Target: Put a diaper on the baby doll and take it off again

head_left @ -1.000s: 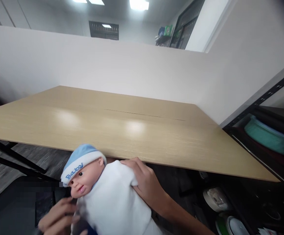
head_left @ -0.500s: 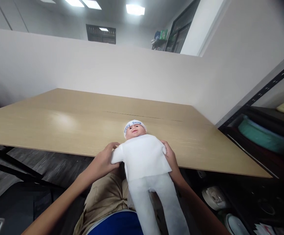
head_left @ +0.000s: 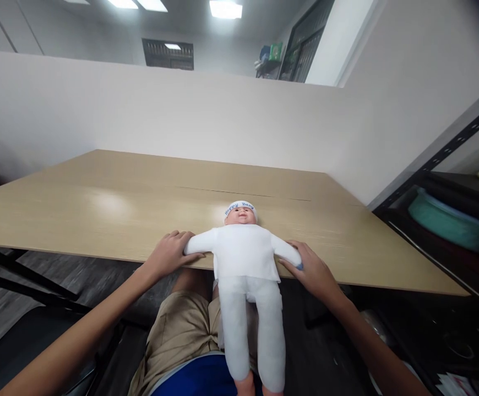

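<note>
A baby doll (head_left: 245,253) in a white top and white trousers lies face up, its head and shoulders at the table's front edge and its legs hanging over my lap. Its white cap (head_left: 239,207) carries blue lettering. My left hand (head_left: 175,250) is closed round the end of the doll's arm at the left. Around the arm at the right, my right hand (head_left: 308,264) is wrapped near its end, where a bit of blue shows. Both doll arms are stretched out sideways. Bare doll feet show below the trouser legs.
The wooden table (head_left: 140,192) runs back to a low white partition wall (head_left: 206,121). At the right stands a dark shelf rack (head_left: 429,165) holding a teal basin (head_left: 450,220). A black chair (head_left: 25,341) is at the lower left.
The doll has straightened and shifted slightly right. Its right-side arm, formerly folded at its side, is now stretched outward, and my right hand has moved out to the right with it.
</note>
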Demonstrator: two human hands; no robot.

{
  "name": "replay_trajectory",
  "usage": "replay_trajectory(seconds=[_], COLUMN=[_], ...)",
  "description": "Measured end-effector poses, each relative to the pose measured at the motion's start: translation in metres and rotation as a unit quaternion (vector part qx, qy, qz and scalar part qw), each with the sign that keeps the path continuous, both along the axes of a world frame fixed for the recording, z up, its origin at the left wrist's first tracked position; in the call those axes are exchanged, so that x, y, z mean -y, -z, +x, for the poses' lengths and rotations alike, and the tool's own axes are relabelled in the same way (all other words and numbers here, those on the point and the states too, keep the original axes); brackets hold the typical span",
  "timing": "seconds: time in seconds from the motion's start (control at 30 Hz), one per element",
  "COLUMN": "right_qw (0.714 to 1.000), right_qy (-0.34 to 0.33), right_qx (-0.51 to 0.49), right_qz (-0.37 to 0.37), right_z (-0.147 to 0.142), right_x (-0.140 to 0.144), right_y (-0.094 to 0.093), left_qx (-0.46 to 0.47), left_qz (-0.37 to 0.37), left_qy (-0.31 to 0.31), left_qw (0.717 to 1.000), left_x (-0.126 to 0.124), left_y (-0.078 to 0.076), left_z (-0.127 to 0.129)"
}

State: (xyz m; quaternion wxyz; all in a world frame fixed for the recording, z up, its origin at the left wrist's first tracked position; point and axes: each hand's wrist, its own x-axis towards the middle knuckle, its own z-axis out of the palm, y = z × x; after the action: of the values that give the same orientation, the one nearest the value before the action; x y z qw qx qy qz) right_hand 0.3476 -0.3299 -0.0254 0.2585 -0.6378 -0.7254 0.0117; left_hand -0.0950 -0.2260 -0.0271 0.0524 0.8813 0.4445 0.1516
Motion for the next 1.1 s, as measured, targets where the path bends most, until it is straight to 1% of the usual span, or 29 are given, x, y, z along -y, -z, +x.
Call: replay_trajectory(seconds=[0.1, 0.17, 0.23, 0.3, 0.4, 0.53, 0.7, 0.87, 0.93, 1.0, 1.1], right_qw=[1.0, 0.999, 0.999, 0.999, 0.997, 0.996, 0.996, 0.996, 0.996, 0.996, 0.996], right_qy=[-0.018, -0.038, -0.05, -0.054, -0.07, -0.088, -0.082, -0.072, -0.07, -0.065, -0.053], right_qx=[0.0, 0.0, -0.002, -0.007, -0.015, -0.017, -0.017, -0.023, -0.024, -0.022, -0.011], right_qz=[0.002, 0.001, 0.002, 0.004, 0.007, 0.021, 0.037, 0.05, 0.054, 0.059, 0.07], right_z=[0.014, 0.019, 0.023, 0.026, 0.031, 0.038, 0.044, 0.05, 0.054, 0.059, 0.068], right_x=[0.002, -0.003, -0.014, -0.031, -0.064, -0.116, -0.178, -0.227, -0.244, -0.262, -0.291], right_y=[0.01, 0.015, 0.018, 0.021, 0.024, 0.026, 0.029, 0.03, 0.031, 0.032, 0.036], left_qx=[0.018, 0.031, 0.05, 0.072, 0.087, 0.091, 0.113, 0.119, 0.124, 0.12, 0.105], left_qz=[0.007, 0.005, -0.006, -0.019, -0.029, -0.037, -0.048, -0.051, -0.034, 0.009, 0.078], left_qy=[0.014, 0.02, 0.023, 0.023, 0.02, 0.014, 0.007, -0.005, -0.005, -0.015, -0.047], left_qw=[1.0, 0.999, 0.998, 0.997, 0.996, 0.995, 0.992, 0.992, 0.992, 0.993, 0.99], left_x=[-0.001, -0.007, -0.018, -0.033, -0.064, -0.108, -0.158, -0.208, -0.231, -0.256, -0.293], left_y=[0.01, 0.014, 0.017, 0.017, 0.016, 0.014, 0.015, 0.019, 0.022, 0.026, 0.034], left_z=[-0.012, -0.014, -0.013, -0.009, -0.002, 0.006, 0.013, 0.022, 0.027, 0.032, 0.039])
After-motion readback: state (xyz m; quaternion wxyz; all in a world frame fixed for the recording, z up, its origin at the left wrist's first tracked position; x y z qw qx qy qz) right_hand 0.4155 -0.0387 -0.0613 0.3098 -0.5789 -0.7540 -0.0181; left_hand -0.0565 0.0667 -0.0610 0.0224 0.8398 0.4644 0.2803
